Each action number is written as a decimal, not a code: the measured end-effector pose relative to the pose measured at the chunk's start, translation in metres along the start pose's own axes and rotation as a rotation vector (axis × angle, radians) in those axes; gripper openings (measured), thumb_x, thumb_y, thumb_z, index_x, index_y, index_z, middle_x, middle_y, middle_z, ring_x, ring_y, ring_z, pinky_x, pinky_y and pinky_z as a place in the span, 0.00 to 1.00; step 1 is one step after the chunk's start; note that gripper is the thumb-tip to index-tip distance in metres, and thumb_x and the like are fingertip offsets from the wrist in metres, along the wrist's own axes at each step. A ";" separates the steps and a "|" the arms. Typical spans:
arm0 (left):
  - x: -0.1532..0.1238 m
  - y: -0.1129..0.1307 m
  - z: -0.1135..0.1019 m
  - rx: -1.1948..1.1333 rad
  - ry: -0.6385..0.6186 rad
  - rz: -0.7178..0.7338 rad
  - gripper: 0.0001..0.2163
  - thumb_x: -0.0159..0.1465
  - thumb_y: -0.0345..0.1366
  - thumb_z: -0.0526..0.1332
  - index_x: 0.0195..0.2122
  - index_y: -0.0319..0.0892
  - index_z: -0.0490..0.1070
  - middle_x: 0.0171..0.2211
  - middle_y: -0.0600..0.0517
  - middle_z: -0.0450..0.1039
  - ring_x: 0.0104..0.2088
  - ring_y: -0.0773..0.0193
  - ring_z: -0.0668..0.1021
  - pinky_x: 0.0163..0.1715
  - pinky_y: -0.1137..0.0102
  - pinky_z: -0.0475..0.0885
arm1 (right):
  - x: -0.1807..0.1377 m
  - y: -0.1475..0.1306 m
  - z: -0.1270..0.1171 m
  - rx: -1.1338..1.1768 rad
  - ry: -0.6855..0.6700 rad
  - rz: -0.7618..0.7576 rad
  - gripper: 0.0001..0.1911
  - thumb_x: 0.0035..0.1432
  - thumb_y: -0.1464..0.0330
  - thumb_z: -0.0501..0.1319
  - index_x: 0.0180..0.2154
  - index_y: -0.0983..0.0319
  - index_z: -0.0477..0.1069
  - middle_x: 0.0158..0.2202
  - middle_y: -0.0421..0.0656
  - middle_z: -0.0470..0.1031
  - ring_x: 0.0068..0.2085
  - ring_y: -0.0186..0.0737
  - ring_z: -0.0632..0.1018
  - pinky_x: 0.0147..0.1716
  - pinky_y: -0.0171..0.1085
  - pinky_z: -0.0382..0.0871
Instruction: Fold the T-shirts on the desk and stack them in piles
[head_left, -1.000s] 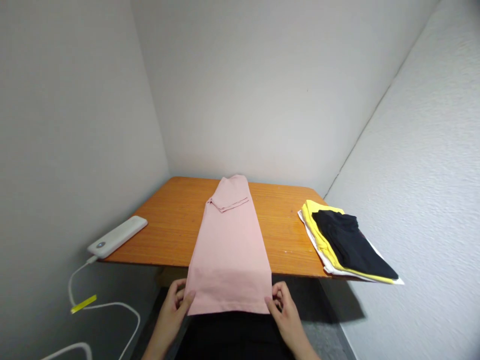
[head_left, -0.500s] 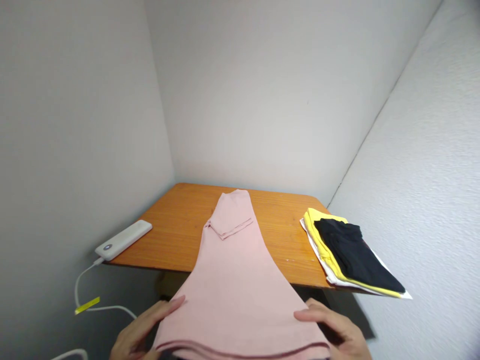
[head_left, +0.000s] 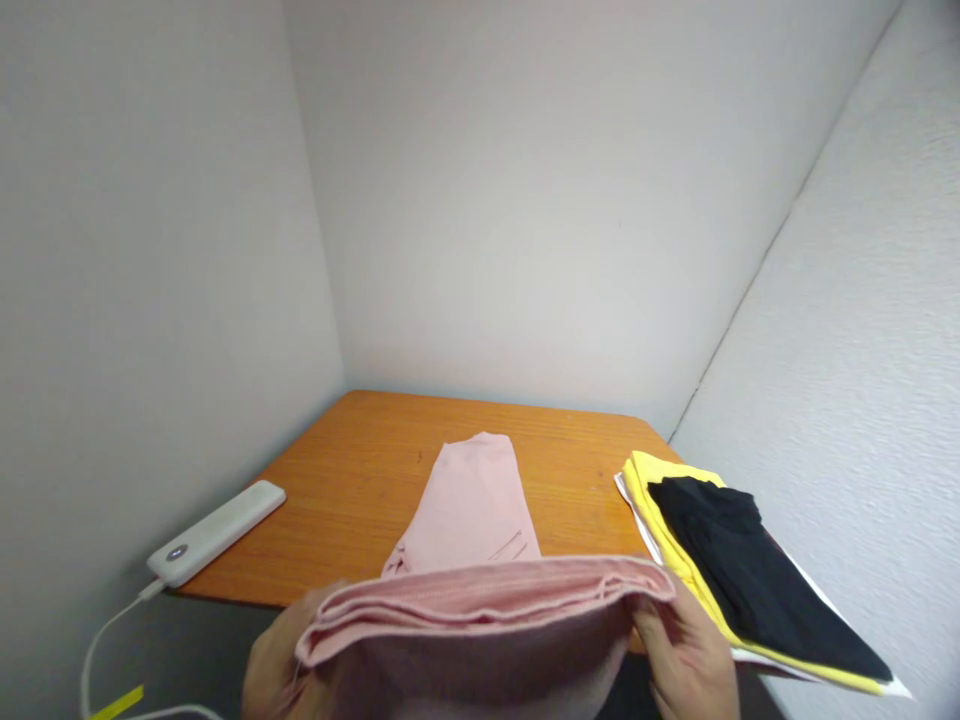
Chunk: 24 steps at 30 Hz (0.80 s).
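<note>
A pink garment point(head_left: 480, 560) lies lengthwise on the orange wooden table point(head_left: 360, 470). Its near end is raised and folded over toward the far end. My left hand point(head_left: 274, 660) grips the left corner of that raised edge from below. On the other side, my right hand point(head_left: 686, 655) grips the right corner. Both hands have fingers closed on the cloth and are partly hidden by it. The far part of the garment still rests flat on the table.
A stack of folded clothes, black point(head_left: 757, 570) over yellow point(head_left: 660, 500) over white, lies at the table's right edge. A white power bank point(head_left: 214, 530) with a white cable point(head_left: 105, 640) sits at the left edge. Grey walls close in on three sides.
Both hands have lifted the near end of the pink garment up and forward over the table. The camera view has shifted slightly.
</note>
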<state>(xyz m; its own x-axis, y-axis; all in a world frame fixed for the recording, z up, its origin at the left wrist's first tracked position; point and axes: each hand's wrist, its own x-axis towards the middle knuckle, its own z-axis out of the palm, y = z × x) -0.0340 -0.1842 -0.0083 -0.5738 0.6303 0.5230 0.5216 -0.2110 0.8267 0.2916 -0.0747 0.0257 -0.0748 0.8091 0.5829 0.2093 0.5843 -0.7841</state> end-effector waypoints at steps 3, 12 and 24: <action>0.077 0.018 0.036 0.030 -0.061 0.131 0.16 0.63 0.50 0.56 0.35 0.45 0.78 0.31 0.49 0.77 0.31 0.58 0.76 0.34 0.65 0.74 | 0.065 0.030 0.033 -0.047 0.030 0.024 0.15 0.64 0.55 0.57 0.37 0.60 0.70 0.32 0.43 0.73 0.33 0.42 0.74 0.33 0.36 0.70; 0.215 -0.096 0.184 0.624 -0.415 -0.082 0.13 0.67 0.36 0.51 0.38 0.35 0.73 0.37 0.40 0.78 0.39 0.55 0.79 0.38 0.66 0.71 | 0.196 0.158 0.155 -0.756 -0.316 0.232 0.18 0.68 0.62 0.50 0.41 0.67 0.72 0.34 0.52 0.78 0.37 0.46 0.79 0.35 0.37 0.70; 0.200 -0.125 0.197 0.874 -0.484 -0.087 0.16 0.70 0.37 0.46 0.48 0.33 0.67 0.39 0.35 0.77 0.40 0.50 0.80 0.38 0.63 0.69 | 0.183 0.184 0.182 -1.057 -0.379 0.274 0.20 0.70 0.61 0.48 0.48 0.70 0.68 0.34 0.57 0.77 0.39 0.53 0.80 0.37 0.44 0.72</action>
<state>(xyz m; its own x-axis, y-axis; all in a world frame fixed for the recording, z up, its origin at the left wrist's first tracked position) -0.0897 0.1156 -0.0483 -0.4146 0.8946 0.1665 0.8825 0.3507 0.3133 0.1395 0.1926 -0.0505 -0.1512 0.9721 0.1791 0.9618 0.1866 -0.2004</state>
